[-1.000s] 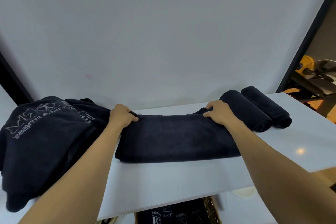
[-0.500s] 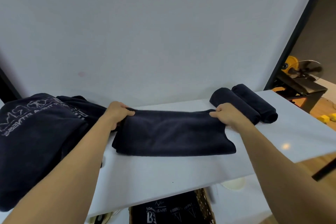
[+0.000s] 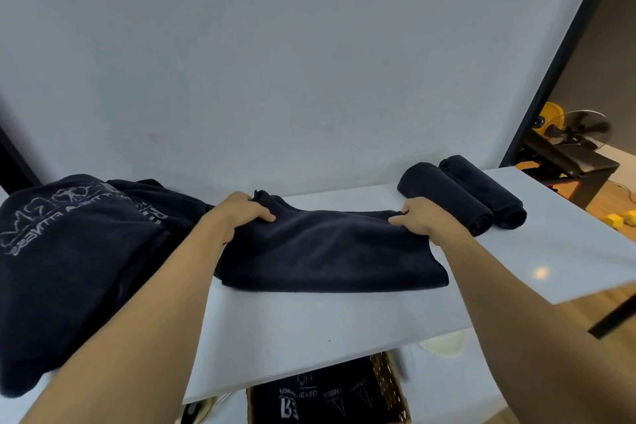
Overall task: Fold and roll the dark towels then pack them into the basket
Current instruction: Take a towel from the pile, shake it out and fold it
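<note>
Both forearms reach forward from the bottom corners of the view, nearly straight, drawing slightly together toward the back of the white counter (image 3: 309, 327). The left hand (image 3: 241, 213) sits palm down at the far left corner of the folded towel (image 3: 327, 251). Its knuckles are raised and its fingers curl over the cloth, with the thumb pointing right along the top. It grips a bunched bit of fabric that stands up just behind the knuckles.

The right hand (image 3: 423, 220) is at the far right corner of the same towel, also palm down. Its fingers are bent and closed on the edge, and the thumb stretches left across the surface. The fingertips of both hands are hidden by the cloth, so each hold may be a pinch or a fuller grasp.

The folded towel lies flat on the counter between the two hands, a wide dark band with its near edge running along the counter's length. Just beside the right hand lie a rolled towel (image 3: 444, 196) and a second rolled towel (image 3: 481, 189), side by side and touching. At the left a heap of dark towels (image 3: 69, 251) with pale lettering covers the counter's end. Below the front edge a woven basket (image 3: 389, 382) holds more dark printed cloth.
</note>
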